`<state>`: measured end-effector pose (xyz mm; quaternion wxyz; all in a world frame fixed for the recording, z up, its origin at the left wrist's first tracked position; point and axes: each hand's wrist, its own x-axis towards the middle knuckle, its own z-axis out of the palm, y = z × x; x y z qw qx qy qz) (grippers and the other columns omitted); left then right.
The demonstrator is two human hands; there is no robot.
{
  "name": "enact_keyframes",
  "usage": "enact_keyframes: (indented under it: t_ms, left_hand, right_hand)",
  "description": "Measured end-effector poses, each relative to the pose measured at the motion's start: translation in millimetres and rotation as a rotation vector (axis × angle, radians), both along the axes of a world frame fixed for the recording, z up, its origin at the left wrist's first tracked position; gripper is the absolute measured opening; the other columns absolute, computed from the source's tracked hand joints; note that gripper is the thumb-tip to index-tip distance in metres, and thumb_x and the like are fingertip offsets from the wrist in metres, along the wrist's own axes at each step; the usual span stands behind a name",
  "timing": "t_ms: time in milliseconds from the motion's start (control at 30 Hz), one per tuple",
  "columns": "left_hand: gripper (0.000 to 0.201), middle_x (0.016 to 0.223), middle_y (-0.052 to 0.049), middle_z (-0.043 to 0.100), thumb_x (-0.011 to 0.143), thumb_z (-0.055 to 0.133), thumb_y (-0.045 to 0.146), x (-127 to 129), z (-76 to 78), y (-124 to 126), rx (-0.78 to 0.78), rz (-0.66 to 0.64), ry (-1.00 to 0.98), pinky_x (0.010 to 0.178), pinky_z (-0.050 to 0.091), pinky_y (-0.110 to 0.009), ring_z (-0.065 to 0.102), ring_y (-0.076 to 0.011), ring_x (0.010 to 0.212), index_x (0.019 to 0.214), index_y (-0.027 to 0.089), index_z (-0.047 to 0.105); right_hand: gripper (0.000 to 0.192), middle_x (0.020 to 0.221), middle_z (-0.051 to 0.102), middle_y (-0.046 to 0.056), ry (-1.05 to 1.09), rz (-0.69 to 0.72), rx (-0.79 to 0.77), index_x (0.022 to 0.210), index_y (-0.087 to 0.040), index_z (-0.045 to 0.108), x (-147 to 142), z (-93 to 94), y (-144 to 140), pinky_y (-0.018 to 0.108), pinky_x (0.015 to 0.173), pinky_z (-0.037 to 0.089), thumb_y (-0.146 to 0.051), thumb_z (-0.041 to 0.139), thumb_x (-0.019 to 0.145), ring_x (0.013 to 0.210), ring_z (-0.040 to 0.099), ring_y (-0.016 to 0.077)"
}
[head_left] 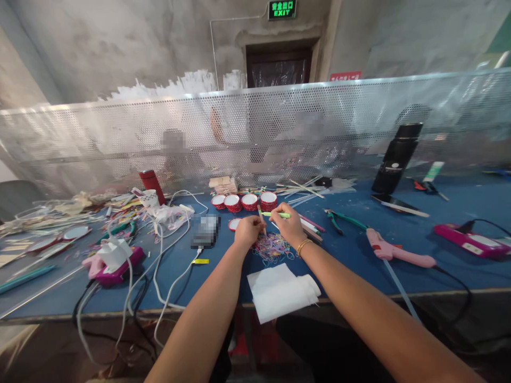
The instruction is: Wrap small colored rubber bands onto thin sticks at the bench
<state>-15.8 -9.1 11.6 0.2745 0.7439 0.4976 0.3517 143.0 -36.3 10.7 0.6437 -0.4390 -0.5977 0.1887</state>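
Note:
My left hand (249, 232) is closed on a flat wooden craft stick (261, 217), which points up and away from me. In my right hand (287, 223) is a light green pen (281, 215), its tip end directed at the stick. Whether the tip touches the wood is too small to tell. Under both hands lies a loose pile of coloured rubber bands (273, 249). Just beyond them stand several small round red pieces with white tops (249, 201) in a row. One more red-rimmed disc (233, 224) lies beside my left hand.
Folded white cloth (279, 292) lies at the table's front edge. On the right are pliers (335, 221), a pink glue gun (395, 251), a black bottle (397, 159) and a power strip (471, 240). White cables (162, 266), a phone (206, 232) and scattered craft pieces cover the left side.

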Motion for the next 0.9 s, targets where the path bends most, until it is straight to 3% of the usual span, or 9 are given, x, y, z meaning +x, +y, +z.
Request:
enact_keyframes:
  t_ms: [100, 300, 500, 700, 900]
  left_hand:
    - [0.015, 0.072, -0.001, 0.073, 0.087, 0.065, 0.024, 0.1, 0.1, 0.1, -0.005, 0.007, 0.001, 0.06, 0.039, -0.024, 0.06, -0.013, 0.064, 0.076, 0.017, 0.073]
    - [0.016, 0.073, -0.002, 0.074, 0.088, 0.064, 0.025, 0.2, 1.4, -1.3, 0.0, 0.011, 0.012, 0.062, 0.04, -0.025, 0.062, -0.0141, 0.066, 0.079, 0.017, 0.074]
    - [0.014, 0.073, -0.003, 0.074, 0.087, 0.065, 0.024, 0.5, 2.5, -2.2, -0.008, 0.014, 0.011, 0.062, 0.04, -0.024, 0.063, -0.0144, 0.067, 0.079, 0.017, 0.074]
    - [0.016, 0.072, -0.002, 0.073, 0.087, 0.065, 0.024, 0.7, 1.7, -1.9, 0.0, 0.018, 0.015, 0.061, 0.039, -0.024, 0.061, -0.0135, 0.065, 0.076, 0.017, 0.074]
    - [0.014, 0.073, -0.002, 0.074, 0.087, 0.066, 0.024, 0.8, -0.3, 0.4, -0.013, 0.029, 0.01, 0.059, 0.038, -0.023, 0.061, -0.0134, 0.064, 0.078, 0.017, 0.074]
  right_hand:
    - [0.015, 0.068, 0.069, -0.001, 0.012, -0.039, -0.005, 0.071, -0.024, 0.058, 1.7, -0.6, 1.1, 0.031, 0.069, 0.045, -0.035, 0.059, 0.082, 0.067, 0.062, 0.0186]
    - [0.016, 0.069, 0.069, 0.0, 0.021, 0.019, 0.009, 0.071, -0.024, 0.057, 0.7, -0.2, 0.0, 0.03, 0.068, 0.046, -0.035, 0.06, 0.082, 0.066, 0.062, 0.0179]
    - [0.015, 0.067, 0.069, 0.0, 0.012, -0.047, -0.002, 0.072, -0.025, 0.058, 1.3, 1.2, -0.5, 0.031, 0.068, 0.046, -0.035, 0.059, 0.082, 0.065, 0.062, 0.0189]
    - [0.016, 0.069, 0.07, 0.0, 0.003, 0.018, 0.007, 0.071, -0.025, 0.057, -0.7, 1.9, -1.9, 0.03, 0.067, 0.046, -0.036, 0.059, 0.082, 0.067, 0.063, 0.0189]
    - [0.015, 0.066, 0.069, 0.0, 0.018, -0.036, -0.005, 0.07, -0.025, 0.058, 1.3, 2.0, -1.6, 0.029, 0.066, 0.045, -0.035, 0.059, 0.081, 0.064, 0.06, 0.0178]
